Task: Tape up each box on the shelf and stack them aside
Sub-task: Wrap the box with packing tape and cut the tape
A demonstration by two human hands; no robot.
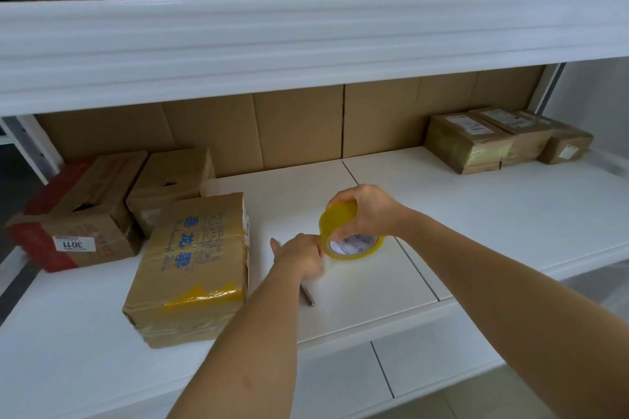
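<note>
Tape roll (352, 235), yellow and see-through, is held up over the middle of the white shelf (476, 214), and that is where the step sits: the right hand (366, 214) has its grip curled round the top of the roll, while the left hand (301, 253) pinches at the roll's near edge, most likely picking for the loose end. Done well, I'd say the roll should be kept from turning while a nail lifts the end cleanly across its full width, so the strip comes off flat rather than splitting or folding onto itself.

Just left of the hands lies the printed box (194, 265), flat on the shelf with a crumpled yellow scrap of tape near its front edge; clear tape already bands it, so whether it needs more I cannot tell. Behind it stand two more boxes, the red-banded box (73, 214) and a plain open-flapped box (170, 184), both looking unsealed. A thin pen-like tool (308, 298) lies on the shelf partly under the left wrist and could roll or snag. Well apart at the far right sits the stack of taped boxes (503, 139), leaving room beside it for the next one
</note>
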